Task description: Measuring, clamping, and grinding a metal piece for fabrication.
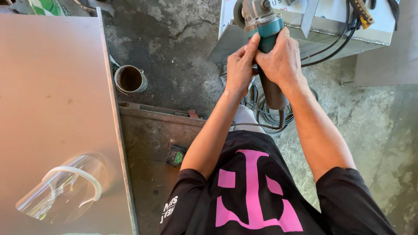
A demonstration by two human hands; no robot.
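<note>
Both my hands grip a teal and grey angle grinder [266,30] in front of me, its head pointing away toward a white metal box [331,21]. My left hand [240,67] clasps the teal body from the left, fingers stretched up along it. My right hand [281,58] wraps the body from the right, over the dark rear handle [275,93]. The grinder's black cord [265,124] runs down from the handle and loops on the concrete floor. The disc end at the top is partly cut off by the frame edge.
A flat metal sheet [52,100] fills the left side, with a clear face shield [65,189] lying on it. A rusty metal cup [129,79] stands on the cracked floor beside it. Cables [335,43] hang from the white box, and a small dark object [175,156] lies on a steel plate.
</note>
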